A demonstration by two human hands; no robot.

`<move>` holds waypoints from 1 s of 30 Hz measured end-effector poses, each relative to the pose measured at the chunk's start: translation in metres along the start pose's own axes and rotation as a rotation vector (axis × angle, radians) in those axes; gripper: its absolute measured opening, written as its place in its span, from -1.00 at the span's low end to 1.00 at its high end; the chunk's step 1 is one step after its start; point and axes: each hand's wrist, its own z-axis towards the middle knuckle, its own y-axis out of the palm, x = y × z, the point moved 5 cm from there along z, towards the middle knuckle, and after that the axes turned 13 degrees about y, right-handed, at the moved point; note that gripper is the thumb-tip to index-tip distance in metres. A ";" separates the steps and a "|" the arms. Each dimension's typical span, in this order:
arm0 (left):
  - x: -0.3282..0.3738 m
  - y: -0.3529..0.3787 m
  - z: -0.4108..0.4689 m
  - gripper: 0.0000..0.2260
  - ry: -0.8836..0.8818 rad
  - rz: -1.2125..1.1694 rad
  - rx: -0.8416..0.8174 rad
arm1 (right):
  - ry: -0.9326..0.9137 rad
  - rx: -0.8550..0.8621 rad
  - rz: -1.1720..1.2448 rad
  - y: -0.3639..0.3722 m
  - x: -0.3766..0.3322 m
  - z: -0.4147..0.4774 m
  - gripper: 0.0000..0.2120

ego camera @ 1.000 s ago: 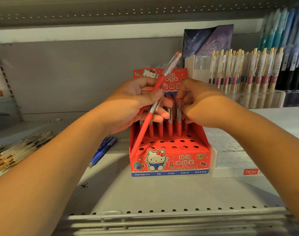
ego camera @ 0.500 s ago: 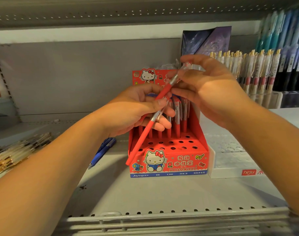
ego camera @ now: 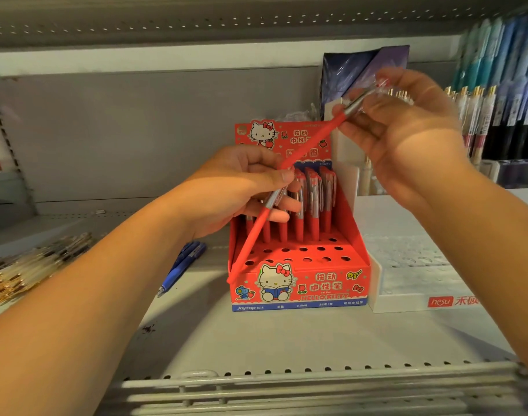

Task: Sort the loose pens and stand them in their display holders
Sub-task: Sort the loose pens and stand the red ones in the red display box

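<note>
The right hand point(ego camera: 407, 136) pinches a raised red pen point(ego camera: 317, 139) above the Hello Kitty display box point(ego camera: 326, 285). The left hand point(ego camera: 235, 190) grips a second red pen point(ego camera: 250, 244) slanting toward its front corner. Only the back holes look filled, and blue pens point(ego camera: 181, 265) lie loose beside it.

Probably a stationery shop — shelf point(ego camera: 256, 340) stocked with boxed pens point(ego camera: 314, 202).

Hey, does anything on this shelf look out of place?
Yes: blue pens lie flat on the shelf left of the red Hello Kitty holder, in no holder, and a heap of gold-trimmed pens lies loose farther left.
</note>
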 end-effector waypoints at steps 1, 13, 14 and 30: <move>0.000 0.000 0.000 -0.95 -0.001 -0.002 0.009 | -0.015 0.009 0.014 -0.002 -0.002 0.001 -0.73; 0.008 -0.014 0.006 -0.89 0.159 0.048 0.170 | -0.095 -0.135 -0.788 0.001 0.010 -0.012 -0.60; 0.009 -0.015 0.005 -0.90 0.165 0.056 0.182 | -0.077 -0.140 -0.791 0.001 0.012 -0.012 -0.59; 0.009 -0.015 0.004 -0.93 0.182 0.107 0.205 | 0.010 -0.068 -1.058 -0.010 0.030 -0.003 -0.64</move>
